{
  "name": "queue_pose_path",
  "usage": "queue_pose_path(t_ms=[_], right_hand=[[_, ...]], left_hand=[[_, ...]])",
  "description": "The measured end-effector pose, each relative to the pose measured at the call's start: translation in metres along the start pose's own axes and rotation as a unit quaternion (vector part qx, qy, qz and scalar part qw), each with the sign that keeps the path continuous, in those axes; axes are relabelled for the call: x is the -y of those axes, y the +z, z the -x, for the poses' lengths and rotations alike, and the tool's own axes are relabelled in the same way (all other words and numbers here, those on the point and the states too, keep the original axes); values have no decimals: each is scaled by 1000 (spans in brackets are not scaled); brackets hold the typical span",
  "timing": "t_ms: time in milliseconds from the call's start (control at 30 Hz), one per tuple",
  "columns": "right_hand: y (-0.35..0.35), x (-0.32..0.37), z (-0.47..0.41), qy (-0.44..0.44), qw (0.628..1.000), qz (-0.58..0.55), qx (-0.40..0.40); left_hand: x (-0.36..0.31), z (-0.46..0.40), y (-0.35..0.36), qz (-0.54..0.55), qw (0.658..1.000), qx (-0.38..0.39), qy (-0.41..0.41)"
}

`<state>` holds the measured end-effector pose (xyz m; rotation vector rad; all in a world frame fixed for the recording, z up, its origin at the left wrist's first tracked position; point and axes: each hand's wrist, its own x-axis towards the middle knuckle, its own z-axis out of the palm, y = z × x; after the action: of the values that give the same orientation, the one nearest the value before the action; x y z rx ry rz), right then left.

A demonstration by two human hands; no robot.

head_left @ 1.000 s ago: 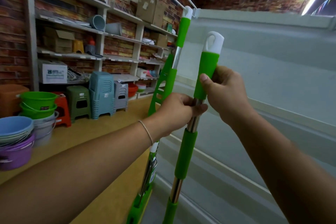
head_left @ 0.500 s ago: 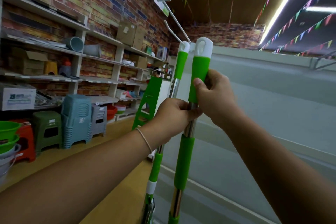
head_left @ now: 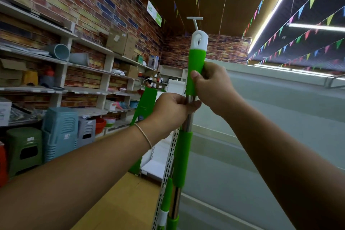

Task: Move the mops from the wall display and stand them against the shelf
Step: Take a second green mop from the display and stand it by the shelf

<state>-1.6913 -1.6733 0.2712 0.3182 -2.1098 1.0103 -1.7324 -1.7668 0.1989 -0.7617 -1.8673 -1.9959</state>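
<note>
I hold a mop upright by its handle (head_left: 196, 58), which has a green grip, a white hanging cap and a steel pole. My right hand (head_left: 214, 87) is wrapped around the lower part of the green grip. My left hand (head_left: 171, 111) grips the steel pole just below it. A white display hook (head_left: 195, 21) sticks out right above the cap, and the cap's hole lies at the hook's stem. A second green mop (head_left: 167, 198) stands just behind the held pole, mostly hidden. The pale wall panel (head_left: 270, 117) runs along the right.
A perforated shelf upright (head_left: 168, 166) stands beside the poles. Left wall shelves (head_left: 89, 73) carry boxes and buckets. Stacked plastic stools (head_left: 59, 132) line the floor beneath them. A green display stand (head_left: 143, 108) sits behind my left hand. Wooden floor (head_left: 119, 201) lies below.
The view has tilted upward and the held mop has risen, bringing its white cap up to the display hook. Both hands keep the same grips. The second mop has slipped behind the held one.
</note>
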Motion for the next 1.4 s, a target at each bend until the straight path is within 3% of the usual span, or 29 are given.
queue_pose_path(t_ms=[433,1400], right_hand=[[16,13,-22,12,1000,-11,7],[41,-74,-74,127,989,-32,-66]], left_hand=[[-1,-24,-28,-5,1000,13,12],[62,-87,10,-100,994,20,-26]])
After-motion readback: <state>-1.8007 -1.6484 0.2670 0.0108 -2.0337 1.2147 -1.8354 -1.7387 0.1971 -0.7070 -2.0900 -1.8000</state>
